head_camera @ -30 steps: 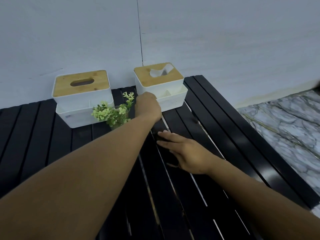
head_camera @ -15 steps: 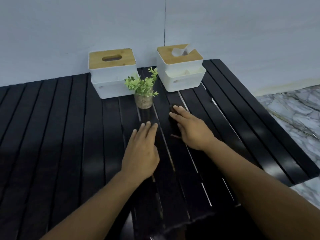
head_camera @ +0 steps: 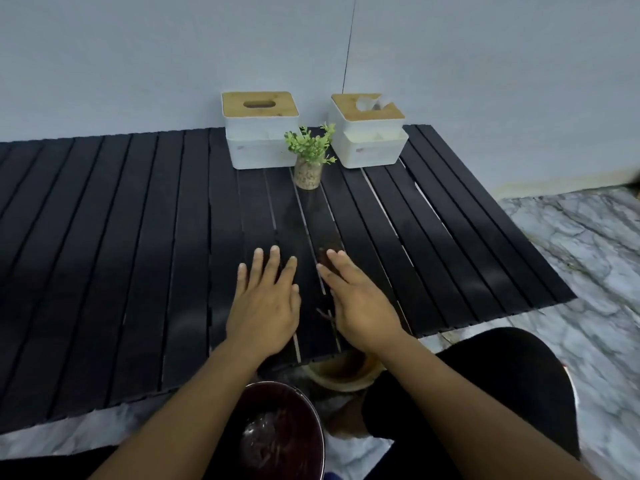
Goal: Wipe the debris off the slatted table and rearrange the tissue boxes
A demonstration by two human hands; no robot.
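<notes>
Two tissue boxes [head_camera: 260,129] [head_camera: 367,131] far, one plant [head_camera: 309,155] between; left hand [head_camera: 263,306], right hand [head_camera: 360,303] flat on surface [head_camera: 121,237] (fingers spread, holding nothing).

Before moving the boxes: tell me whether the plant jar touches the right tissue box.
Apart. The head view shows dark slats between the plant jar and the right tissue box.

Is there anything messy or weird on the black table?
Yes. Brownish debris is smeared on a slat of the black table, by the right hand's fingertips, with small bits beside that hand's palm. The two tissue boxes and the little plant stand upright and look fine.
</notes>
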